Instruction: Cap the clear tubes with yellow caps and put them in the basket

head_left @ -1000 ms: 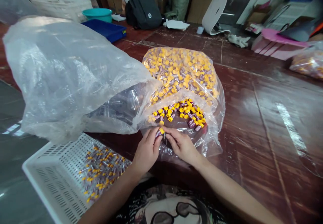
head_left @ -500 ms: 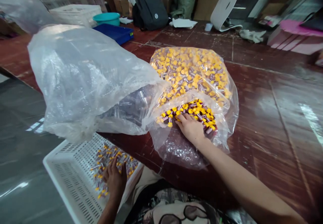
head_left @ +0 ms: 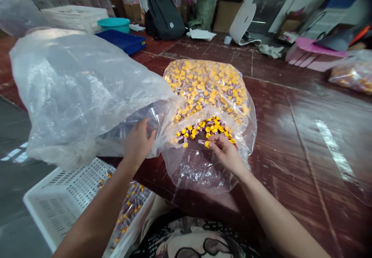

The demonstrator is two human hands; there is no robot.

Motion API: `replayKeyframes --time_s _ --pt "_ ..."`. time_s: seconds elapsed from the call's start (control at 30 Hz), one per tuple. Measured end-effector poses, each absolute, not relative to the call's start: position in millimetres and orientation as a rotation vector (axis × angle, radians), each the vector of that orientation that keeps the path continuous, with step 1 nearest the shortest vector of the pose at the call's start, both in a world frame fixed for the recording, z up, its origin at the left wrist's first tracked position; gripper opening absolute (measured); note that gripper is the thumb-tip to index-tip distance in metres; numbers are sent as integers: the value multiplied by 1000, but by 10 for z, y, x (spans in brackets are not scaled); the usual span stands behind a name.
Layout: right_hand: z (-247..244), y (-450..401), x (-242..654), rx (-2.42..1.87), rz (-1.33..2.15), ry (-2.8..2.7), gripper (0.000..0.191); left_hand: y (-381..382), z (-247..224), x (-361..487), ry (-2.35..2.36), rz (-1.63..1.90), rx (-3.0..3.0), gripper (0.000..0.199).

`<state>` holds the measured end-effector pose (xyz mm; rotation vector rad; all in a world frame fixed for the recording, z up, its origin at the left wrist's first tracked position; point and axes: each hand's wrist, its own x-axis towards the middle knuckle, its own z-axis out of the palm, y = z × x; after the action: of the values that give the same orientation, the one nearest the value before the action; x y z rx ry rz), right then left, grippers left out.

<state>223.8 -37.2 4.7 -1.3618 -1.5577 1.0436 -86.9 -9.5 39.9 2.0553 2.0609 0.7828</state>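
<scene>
My right hand (head_left: 228,153) pinches a small yellow-capped piece with a purple printed body (head_left: 204,143) at the mouth of a clear plastic bag (head_left: 197,172). This bag bulges with several more such yellow and purple pieces (head_left: 209,85). My left hand (head_left: 139,139), slightly blurred, reaches to the opening of a larger cloudy plastic bag (head_left: 78,87), thumb and fingers apart with nothing visible between them. Below my left forearm, a white perforated basket (head_left: 55,207) holds yellow-capped pieces in clear tubes or wrappers (head_left: 130,207), partly hidden by the arm.
The dark red table (head_left: 290,165) carries a blue tray (head_left: 123,40), a turquoise basin (head_left: 114,24) and a black backpack (head_left: 165,15) further back. At the right are a pink box (head_left: 310,54) and another filled bag (head_left: 353,71). Someone stands behind the backpack.
My left hand has risen from the basket to the large bag's opening. My right hand has drawn back slightly from the pile with one piece in its fingers. The view has turned right.
</scene>
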Motion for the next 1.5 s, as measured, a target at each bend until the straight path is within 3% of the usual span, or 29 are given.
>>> replayKeyframes --time_s 0.1,0.23,0.37,0.53,0.67,0.8,1.0,1.07,1.17,1.3,1.37,1.5 --pt "158 -457 2244 -1290 1212 -1457 24 -467 516 -632 1684 1129 1658 39" --pt "267 -452 2110 -1185 1365 -1472 21 -772 433 -158 1316 1038 1241 29" --pt "300 -466 1983 -1209 1259 -1559 17 -772 241 72 1229 1004 1162 34" --pt "275 -667 1878 -1338 916 -1657 26 -763 135 136 1261 1079 1281 33" --pt "239 -837 1715 -1254 866 -1693 47 -836 74 180 1375 1222 1563 25" --pt "192 -921 1550 -1168 1020 -1740 61 -987 43 54 1533 1269 1744 24" --pt "92 -740 1562 -869 1478 -1981 57 -1555 -93 -522 1695 1119 1951 26" --pt "35 -554 1672 -963 1299 -2041 57 -1775 -260 -759 1870 1102 1883 25" --pt "-73 -221 1844 -1302 689 -2212 47 -2043 -560 -1033 2224 1085 1481 29" --pt "-196 91 1887 -1483 83 -2670 39 -2244 -860 -1196 2281 1083 1188 39" --pt "-209 143 1866 -1443 -85 -2757 35 -2297 -997 -1260 2269 1028 1267 38" --pt "-136 99 1927 -1390 -143 -2684 30 -2382 -1365 -1515 2237 483 1503 38"
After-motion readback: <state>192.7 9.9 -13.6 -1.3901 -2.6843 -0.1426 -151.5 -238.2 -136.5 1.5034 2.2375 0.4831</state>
